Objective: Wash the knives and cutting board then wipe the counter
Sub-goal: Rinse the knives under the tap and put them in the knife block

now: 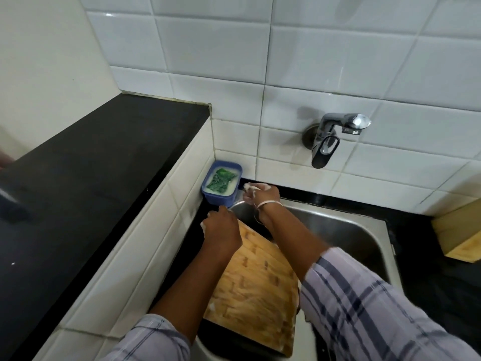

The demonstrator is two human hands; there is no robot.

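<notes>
Over a steel sink (346, 230), left hand (222, 230) clamped on wooden cutting board (255, 287), soapy right hand (263, 195) loosely curled beside blue tub (235, 195) holding green scrubber (221, 179)

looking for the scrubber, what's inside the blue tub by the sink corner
Inside the blue tub lies a green scrub pad sitting in milky, soapy water. The cloudy liquid hides the tub's bottom and anything under the pad. The soapy right hand is just beside it.

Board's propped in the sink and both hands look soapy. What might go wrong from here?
The cutting board leans on the sink edge, steadied only by the left hand; a soapy grip may let it slide. The right hand, foamy, reaches beside the blue tub at the rim and might knock it in.
</notes>
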